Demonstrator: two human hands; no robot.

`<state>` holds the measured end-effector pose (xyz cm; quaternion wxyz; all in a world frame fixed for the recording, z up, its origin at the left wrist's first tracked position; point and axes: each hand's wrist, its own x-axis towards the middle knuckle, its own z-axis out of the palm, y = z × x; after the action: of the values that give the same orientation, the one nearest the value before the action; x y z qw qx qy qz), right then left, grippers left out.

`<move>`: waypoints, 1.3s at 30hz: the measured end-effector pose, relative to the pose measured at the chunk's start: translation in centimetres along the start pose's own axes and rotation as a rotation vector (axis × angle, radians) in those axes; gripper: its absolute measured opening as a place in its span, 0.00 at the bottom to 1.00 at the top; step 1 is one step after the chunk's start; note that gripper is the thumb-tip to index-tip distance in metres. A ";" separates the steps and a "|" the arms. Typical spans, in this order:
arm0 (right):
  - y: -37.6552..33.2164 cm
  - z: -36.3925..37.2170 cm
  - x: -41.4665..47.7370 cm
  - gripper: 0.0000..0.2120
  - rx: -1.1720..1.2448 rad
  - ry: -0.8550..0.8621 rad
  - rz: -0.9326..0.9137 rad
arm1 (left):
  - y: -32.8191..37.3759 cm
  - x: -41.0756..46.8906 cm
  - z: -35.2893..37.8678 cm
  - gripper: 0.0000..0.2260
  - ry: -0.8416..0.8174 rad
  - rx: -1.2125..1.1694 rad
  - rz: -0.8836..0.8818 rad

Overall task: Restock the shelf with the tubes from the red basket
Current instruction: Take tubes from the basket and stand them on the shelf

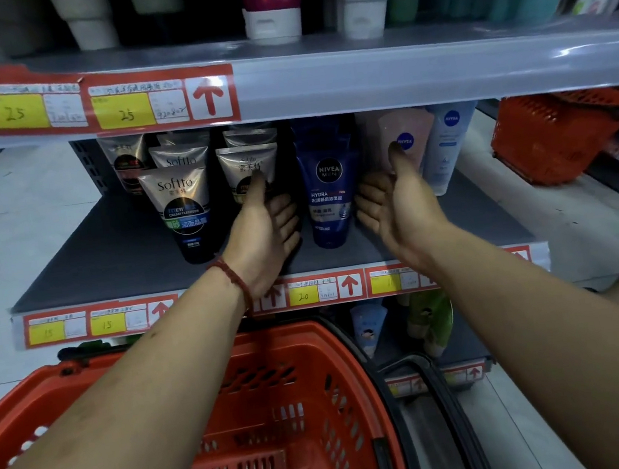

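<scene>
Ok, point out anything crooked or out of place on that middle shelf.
Nothing spilled or damaged. The front black tube stands ahead of its row and tilts slightly, top to the left, unlike the upright blue tube.

Pale floor tiles run past the left end of a dark grey metal shelf. Above it, the upper shelf catches a glint of light along its clear edge strip, beside red-and-yellow price tags.
</scene>
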<state>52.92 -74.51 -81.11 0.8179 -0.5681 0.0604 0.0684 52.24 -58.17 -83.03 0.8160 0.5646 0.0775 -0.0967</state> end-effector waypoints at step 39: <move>-0.4 -3.1 -3.7 0.14 -0.323 0.201 -0.099 | 1.0 -2.2 0.5 0.04 0.267 0.213 0.130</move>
<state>49.27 -77.76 -81.17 0.7082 -0.6983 0.1021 -0.0202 50.36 -58.09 -81.41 0.7387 0.6594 0.1376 0.0246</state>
